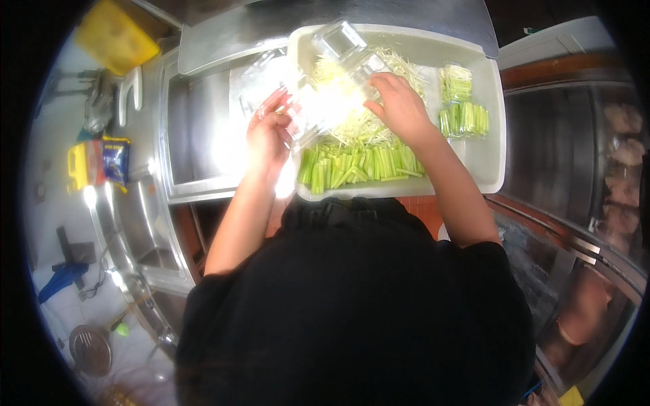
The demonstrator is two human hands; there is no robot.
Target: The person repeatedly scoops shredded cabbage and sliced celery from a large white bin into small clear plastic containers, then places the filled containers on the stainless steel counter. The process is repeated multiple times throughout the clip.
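My left hand point(268, 136) grips clear plastic containers point(307, 124) at the left edge of a large pale tub point(475, 157); strong glare hides how many. An opened clear plastic clamshell point(339, 40) tilts over the tub, and the thumb and fingers of my right hand point(403, 106) pinch its near half. Below the hands lies a heap of pale shredded vegetable point(376, 124), partly washed out by glare. Cut green celery-like sticks point(363, 165) fill the tub's near side. Two filled clear packs, one of green sticks point(464, 120) and one of green and pale pieces point(455, 83), lie at its right.
A steel sink basin point(198, 127) adjoins the tub's left. Farther left are a yellow container point(116, 38), a blue packet point(116, 161) and a yellow-handled jug point(78, 165). A glass-fronted cabinet point(548, 147) with pinkish items stands to the right.
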